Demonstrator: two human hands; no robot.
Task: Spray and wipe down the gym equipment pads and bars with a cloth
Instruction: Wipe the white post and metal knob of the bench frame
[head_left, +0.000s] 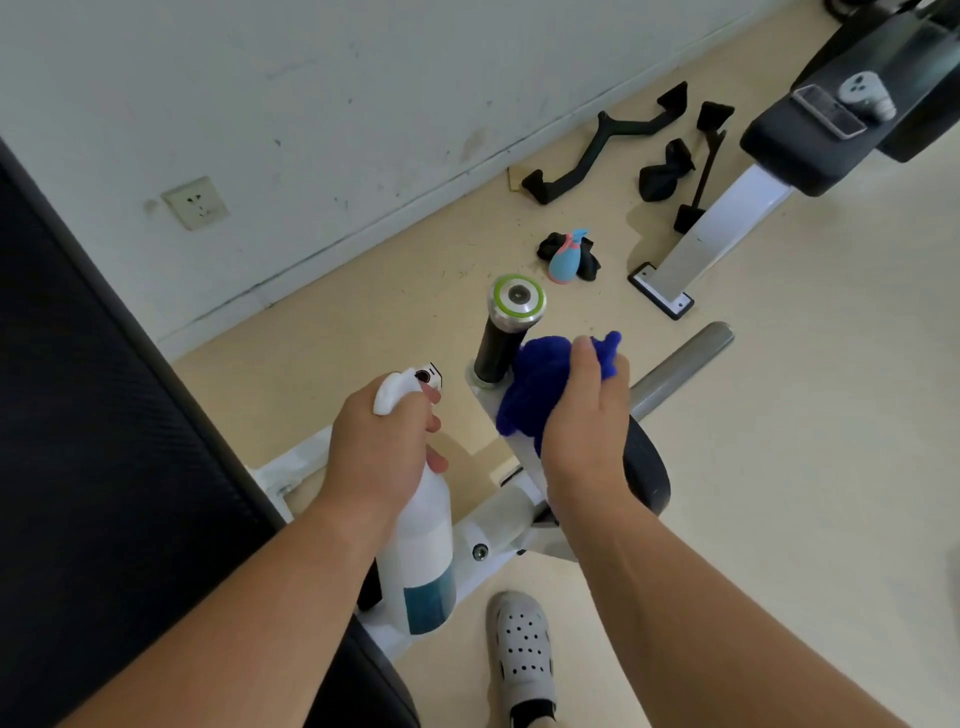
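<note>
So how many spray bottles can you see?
2. One white spray bottle is held in the left hand; one small blue spray bottle sits further off on the floor. More could be hidden.

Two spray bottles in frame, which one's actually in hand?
The white spray bottle, teal liquid low in it, gripped by the left hand; the right hand holds a blue cloth. The small blue bottle sits untouched on the floor.
</note>
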